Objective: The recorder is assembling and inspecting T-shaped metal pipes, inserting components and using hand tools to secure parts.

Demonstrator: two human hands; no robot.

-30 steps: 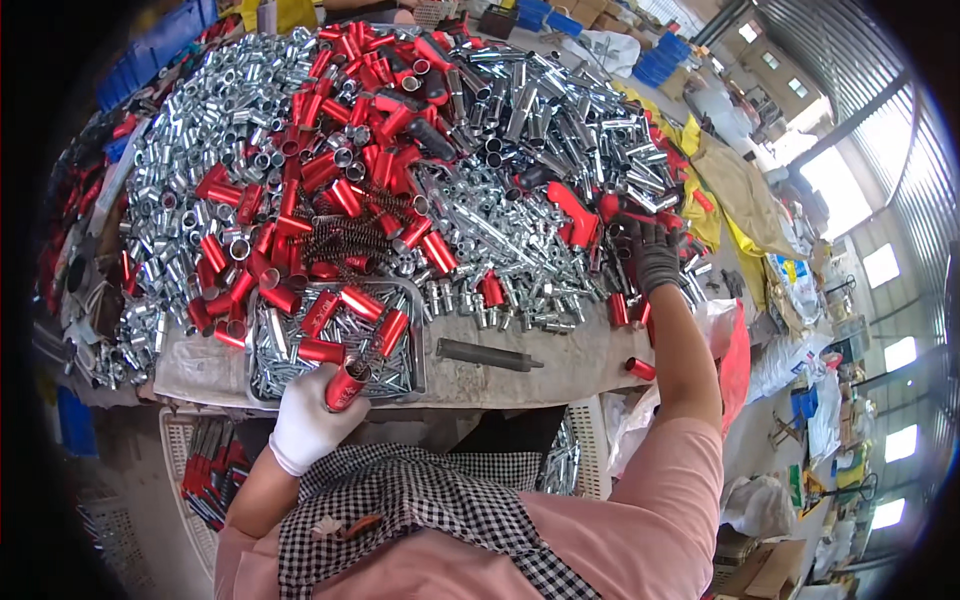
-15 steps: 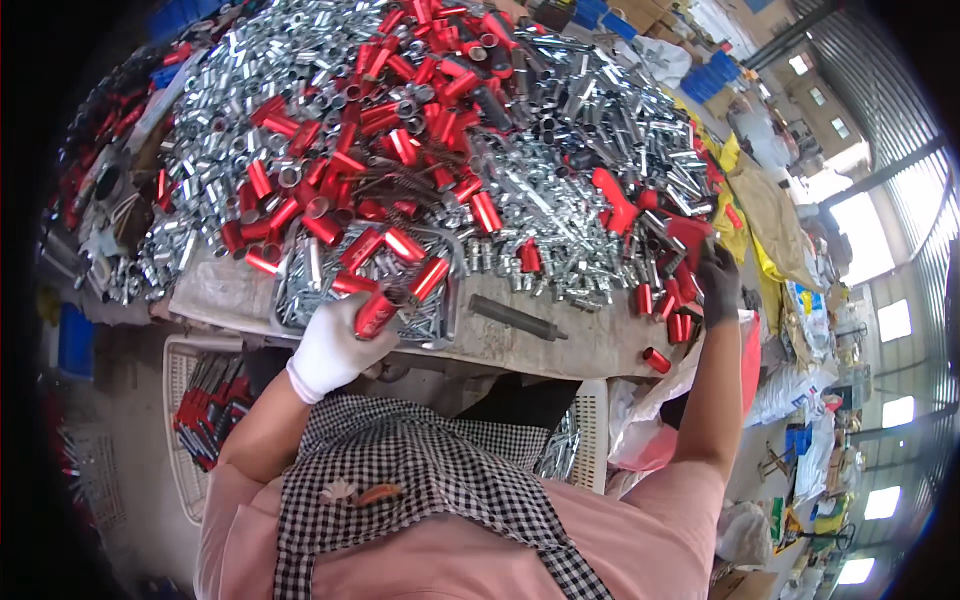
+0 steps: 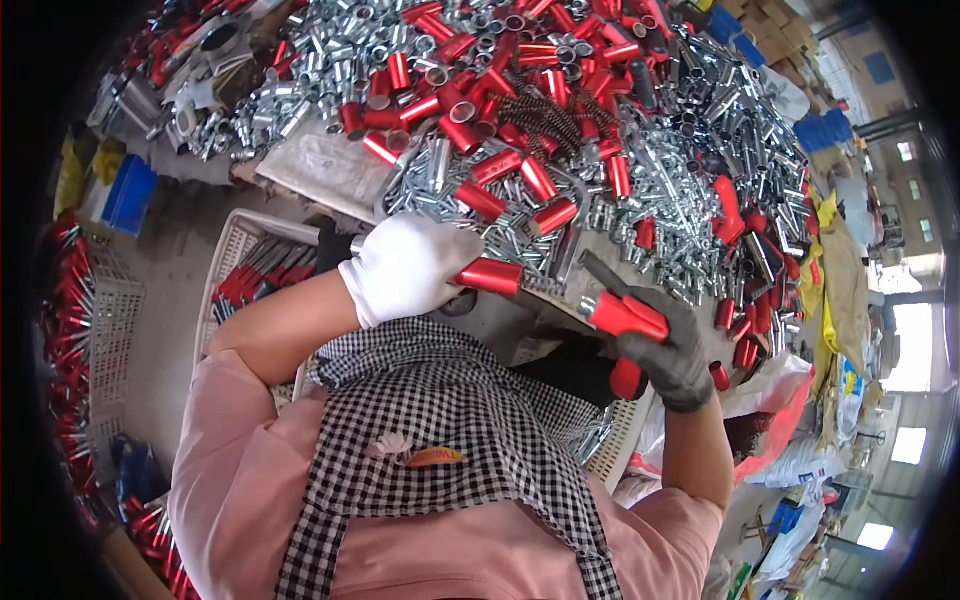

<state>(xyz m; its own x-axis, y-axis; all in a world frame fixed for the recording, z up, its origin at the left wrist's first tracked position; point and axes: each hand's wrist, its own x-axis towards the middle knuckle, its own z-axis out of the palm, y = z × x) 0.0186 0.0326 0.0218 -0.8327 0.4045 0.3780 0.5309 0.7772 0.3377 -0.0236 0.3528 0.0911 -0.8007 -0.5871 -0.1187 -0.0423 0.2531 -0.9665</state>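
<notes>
My left hand, in a white glove, is closed around a shiny red metal tube that points right. A small silvery end shows on the other side of this glove; whether it belongs to the tube I cannot tell. My right hand, in a dark grey glove, grips a red pistol-shaped handle with a silver collar facing the tube. A gap separates the two parts. Just behind them, a metal tray holds red tubes and small silvery pieces. A dark rod lies beside the tray, near the right hand.
Heaped across the table are silvery sleeves, red tubes and dark springs. A pale plastic basket with red-handled pieces stands below left, another crate farther left. A white and red sack hangs at the right.
My right hand has come from the pile at the far right to the table's front edge with the red handle. My left hand has moved the red tube closer to me, turning it toward the handle.
</notes>
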